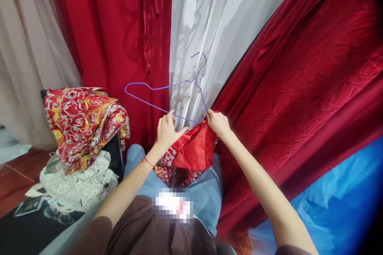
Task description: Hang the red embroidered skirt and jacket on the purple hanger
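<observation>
One corner of the hanger (195, 80) is hidden.

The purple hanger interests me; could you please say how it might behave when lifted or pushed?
The hanger is probably light for its size, since it looks so thin. It seems fairly stiff, as one end juts past the left hand without visible droop. A hard push might flex its slender lower bar.

Hanger (167, 86): purple. Lap garment (196, 149): plain bright red inside, red with silver and gold patterning outside. Draped garment (86, 123): red ground — silver squiggles, gold motifs. Dotted cloth (77, 185): white, dark spots. Left curtain (119, 28): plain red. Right curtain (314, 71): red, tone-on-tone leafy figure. Far-left curtain (26, 48): beige. Trousers (214, 191): light blue — top (155, 235) dark brown. Gauzy fabric (338, 195): vivid blue
</observation>
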`<state>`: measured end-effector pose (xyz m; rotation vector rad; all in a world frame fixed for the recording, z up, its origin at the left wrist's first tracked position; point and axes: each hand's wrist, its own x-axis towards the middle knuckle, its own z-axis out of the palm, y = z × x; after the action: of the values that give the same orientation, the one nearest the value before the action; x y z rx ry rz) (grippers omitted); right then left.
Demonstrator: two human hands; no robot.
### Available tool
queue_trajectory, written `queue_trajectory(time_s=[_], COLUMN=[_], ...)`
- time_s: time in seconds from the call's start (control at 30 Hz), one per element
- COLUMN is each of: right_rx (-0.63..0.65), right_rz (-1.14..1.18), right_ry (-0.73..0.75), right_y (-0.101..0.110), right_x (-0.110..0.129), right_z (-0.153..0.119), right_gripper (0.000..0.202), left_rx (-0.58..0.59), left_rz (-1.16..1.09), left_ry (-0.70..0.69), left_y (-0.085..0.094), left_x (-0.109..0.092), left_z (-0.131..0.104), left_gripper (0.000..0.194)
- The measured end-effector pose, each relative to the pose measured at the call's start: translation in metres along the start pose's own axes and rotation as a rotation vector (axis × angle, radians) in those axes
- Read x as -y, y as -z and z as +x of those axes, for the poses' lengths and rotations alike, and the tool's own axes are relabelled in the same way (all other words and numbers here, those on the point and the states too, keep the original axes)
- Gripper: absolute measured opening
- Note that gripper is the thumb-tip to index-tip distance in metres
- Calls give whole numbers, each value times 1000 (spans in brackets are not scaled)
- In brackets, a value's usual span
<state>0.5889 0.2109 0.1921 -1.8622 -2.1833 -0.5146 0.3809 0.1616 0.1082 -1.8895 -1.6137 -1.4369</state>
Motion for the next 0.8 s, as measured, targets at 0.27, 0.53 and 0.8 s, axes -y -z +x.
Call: queue_trajectory(time_s=[0.27,0.53,0.8], right_rx=[0,-18,-37], right_rz=[-63,-72,-79], right_ry=[-10,-14,-31], right_y=[3,4,4], right_x=[3,11,19], right_z=[-11,-16,-20], right_gripper=[39,38,38], left_rx=[148,573,278], left_rz=[211,442,-460], left_ry=[-25,564,752], left_y=[-3,55,0], left_x=[20,102,126], left_z=[-77,-22,-1], left_gripper=[89,40,14])
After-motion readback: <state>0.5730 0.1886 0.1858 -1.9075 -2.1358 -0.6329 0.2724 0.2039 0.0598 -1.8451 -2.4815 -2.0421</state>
